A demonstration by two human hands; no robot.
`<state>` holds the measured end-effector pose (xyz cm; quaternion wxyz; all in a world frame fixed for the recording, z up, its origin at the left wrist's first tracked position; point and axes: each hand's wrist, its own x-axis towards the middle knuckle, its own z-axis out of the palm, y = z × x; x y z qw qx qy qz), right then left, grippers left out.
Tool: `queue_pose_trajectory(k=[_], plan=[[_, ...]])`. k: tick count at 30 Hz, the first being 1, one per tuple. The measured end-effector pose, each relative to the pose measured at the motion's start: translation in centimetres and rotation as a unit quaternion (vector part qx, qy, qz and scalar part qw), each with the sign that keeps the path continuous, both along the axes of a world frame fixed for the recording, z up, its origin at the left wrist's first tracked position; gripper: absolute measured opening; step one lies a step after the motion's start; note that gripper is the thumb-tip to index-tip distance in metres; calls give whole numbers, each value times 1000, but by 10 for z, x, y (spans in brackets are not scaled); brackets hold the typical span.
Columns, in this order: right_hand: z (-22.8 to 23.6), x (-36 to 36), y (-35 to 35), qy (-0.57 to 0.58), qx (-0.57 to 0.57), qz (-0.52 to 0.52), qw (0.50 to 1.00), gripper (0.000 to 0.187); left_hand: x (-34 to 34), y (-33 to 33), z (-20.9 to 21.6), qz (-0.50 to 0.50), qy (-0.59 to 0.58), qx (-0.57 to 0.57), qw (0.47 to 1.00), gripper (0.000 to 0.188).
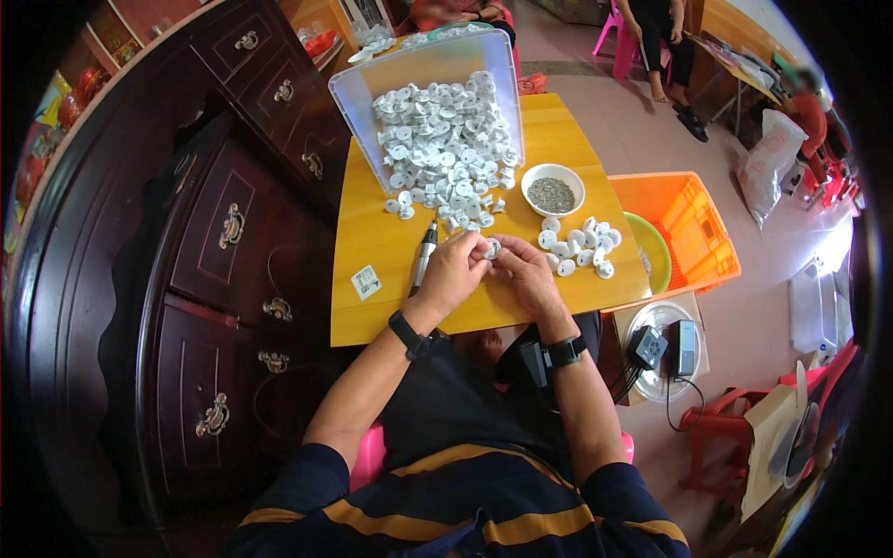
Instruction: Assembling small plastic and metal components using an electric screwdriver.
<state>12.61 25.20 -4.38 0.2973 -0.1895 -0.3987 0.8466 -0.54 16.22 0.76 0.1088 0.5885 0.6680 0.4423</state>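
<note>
A small round white plastic part (pixel 492 248) with a dark spot on its face sits between my fingertips over the yellow table (pixel 372 232). My left hand (pixel 453 270) pinches it from one side and my right hand (pixel 528 274) from the other; both are closed. Beside my left hand lies a silver and black pen-shaped screwdriver (pixel 426 253). Past my hands, a tipped clear bin (pixel 358 116) spills a heap of similar white parts (pixel 446 139). A white bowl (pixel 527 184) of tiny metal pieces (pixel 551 195) stands at the right, with a looser group of white parts (pixel 579 244) in front of it.
A square printed card (pixel 366 283) lies on the table's left. Dark drawers (pixel 233 223) line the left side. At the right are an orange crate (pixel 698 232), a green basin (pixel 656 246) and black devices with cables (pixel 648 347). Other people sit farther back.
</note>
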Motion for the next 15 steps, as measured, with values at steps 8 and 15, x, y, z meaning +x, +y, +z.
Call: queue_pose_trajectory(k=[8, 15], plan=[[-5, -2, 0, 15, 18, 2, 1000, 28, 0, -1, 2, -16, 125, 35, 991, 20], [-2, 1, -1, 9, 14, 12, 1000, 29, -4, -1, 5, 7, 30, 54, 998, 10]])
